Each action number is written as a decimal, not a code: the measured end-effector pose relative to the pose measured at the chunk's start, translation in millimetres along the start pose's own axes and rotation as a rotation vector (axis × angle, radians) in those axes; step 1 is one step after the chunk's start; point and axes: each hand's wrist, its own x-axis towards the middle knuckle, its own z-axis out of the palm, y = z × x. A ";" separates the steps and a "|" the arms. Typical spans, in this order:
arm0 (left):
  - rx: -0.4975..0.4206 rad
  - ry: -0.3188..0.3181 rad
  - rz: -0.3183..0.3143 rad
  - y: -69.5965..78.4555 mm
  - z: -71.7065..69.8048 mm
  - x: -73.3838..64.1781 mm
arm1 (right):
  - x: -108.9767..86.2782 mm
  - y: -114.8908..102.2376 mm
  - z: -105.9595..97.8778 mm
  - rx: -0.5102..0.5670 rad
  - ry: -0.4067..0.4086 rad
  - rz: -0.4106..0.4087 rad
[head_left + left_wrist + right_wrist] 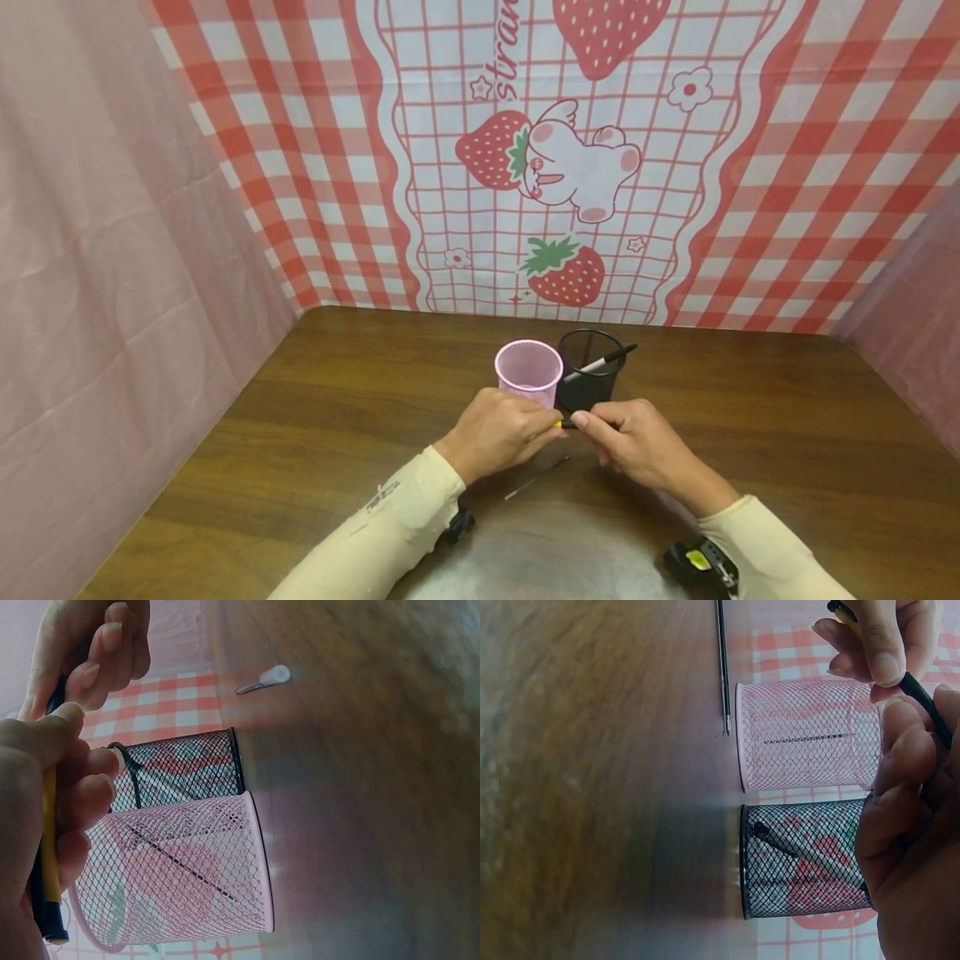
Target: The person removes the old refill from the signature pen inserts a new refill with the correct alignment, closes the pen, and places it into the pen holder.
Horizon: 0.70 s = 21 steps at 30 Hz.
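A yellow-and-black pen is held between both hands just in front of two mesh cups. My left hand grips its yellow barrel, and the black-and-yellow end sticks out below the fingers in the left wrist view. With thumb and curled fingers, my right hand pinches the black part of the pen. Fingers hide where the yellow and black parts meet. On the table below the hands lies a thin pen refill, its metal tip showing in the right wrist view.
A pink mesh cup stands behind the left hand. Right beside it is a black mesh cup holding a black-and-white pen that leans to the right. A checked strawberry-print cloth hangs behind the wooden table.
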 end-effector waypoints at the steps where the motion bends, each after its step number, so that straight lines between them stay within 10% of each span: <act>1: 0.000 0.003 0.000 -0.1 0.1 -0.1 | -0.1 -0.7 0.1 0.003 -0.004 0.003; 21: -0.044 -0.004 -0.108 1.5 1.2 -0.1 | 1.6 -7.0 -6.3 0.145 0.143 0.134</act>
